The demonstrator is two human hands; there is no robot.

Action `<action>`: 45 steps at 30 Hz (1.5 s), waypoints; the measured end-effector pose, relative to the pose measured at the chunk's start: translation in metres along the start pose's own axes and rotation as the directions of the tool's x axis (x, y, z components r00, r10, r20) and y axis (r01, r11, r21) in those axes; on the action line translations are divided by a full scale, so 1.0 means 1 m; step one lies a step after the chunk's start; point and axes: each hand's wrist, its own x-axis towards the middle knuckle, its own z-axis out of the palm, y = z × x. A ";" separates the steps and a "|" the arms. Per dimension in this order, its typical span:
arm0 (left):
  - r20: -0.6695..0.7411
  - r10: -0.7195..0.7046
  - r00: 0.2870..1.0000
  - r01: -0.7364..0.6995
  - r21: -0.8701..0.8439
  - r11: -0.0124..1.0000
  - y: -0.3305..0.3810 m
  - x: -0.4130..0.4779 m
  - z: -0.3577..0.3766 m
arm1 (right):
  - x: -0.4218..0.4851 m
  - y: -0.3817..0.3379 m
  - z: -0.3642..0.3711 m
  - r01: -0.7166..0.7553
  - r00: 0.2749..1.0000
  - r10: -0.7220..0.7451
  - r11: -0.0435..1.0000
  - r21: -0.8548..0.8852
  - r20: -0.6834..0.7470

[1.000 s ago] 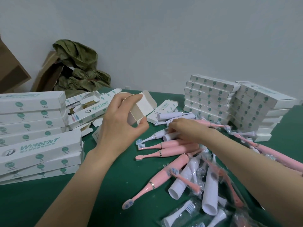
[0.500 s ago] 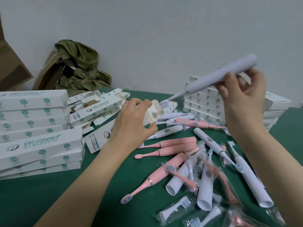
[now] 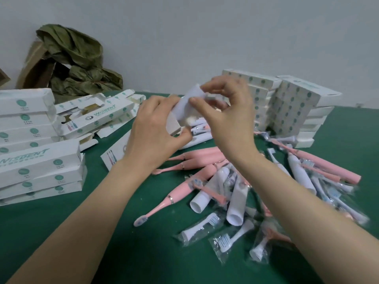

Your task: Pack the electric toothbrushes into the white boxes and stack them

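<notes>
My left hand (image 3: 155, 130) grips an open white box (image 3: 114, 158) by its open end, where a brown inner flap (image 3: 173, 125) shows. My right hand (image 3: 229, 115) pinches the thick end of a white electric toothbrush (image 3: 187, 105), which slants down into the box opening; its brush head is hidden. Loose pink toothbrushes (image 3: 196, 156) and white handles (image 3: 238, 203) lie in a pile on the green table (image 3: 82, 232) just below both hands. Closed white boxes stand stacked at the left (image 3: 39, 160) and at the back right (image 3: 291, 103).
Several empty open boxes (image 3: 98, 115) lie jumbled behind the left stack. Plastic-wrapped brush heads (image 3: 201, 226) are scattered at the near side of the pile. A crumpled green bag (image 3: 78, 64) and brown cardboard (image 3: 34, 66) lean on the wall at back left.
My right hand picked a white toothbrush from the pile, raised it, then brought it down to the box opening. The left hand kept hold of the box and tilted its open end up.
</notes>
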 end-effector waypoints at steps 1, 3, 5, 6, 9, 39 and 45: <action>-0.006 -0.001 1.000 0.001 0.001 1.000 0.000 -0.002 0.000 | -0.003 0.002 -0.001 0.029 0.996 -0.019 0.991 -0.128 0.083; 0.009 0.008 1.000 -0.008 0.000 1.000 -0.003 -0.005 0.000 | -0.009 0.006 -0.007 0.108 0.937 0.023 0.930 -0.351 0.350; 0.059 0.017 0.998 -0.018 0.013 1.000 -0.006 -0.008 0.003 | -0.014 0.010 -0.016 0.182 0.824 0.103 0.884 -0.432 0.558; 0.079 0.021 0.997 -0.023 0.027 0.999 -0.007 -0.009 0.005 | -0.014 0.009 -0.023 0.174 0.798 0.130 0.885 -0.431 0.589; 0.110 0.023 0.994 -0.029 0.059 0.998 -0.012 -0.012 0.010 | -0.011 0.002 -0.049 0.060 0.780 0.182 0.930 -0.361 0.599; 0.069 0.039 0.997 -0.029 -0.138 0.990 -0.004 -0.021 0.012 | 0.004 -0.008 0.001 0.043 0.894 0.185 0.872 -0.488 0.408; -0.016 -0.026 1.000 0.023 -0.148 0.989 -0.006 -0.016 0.008 | 0.012 -0.014 -0.005 0.048 0.741 0.214 0.929 -0.368 0.636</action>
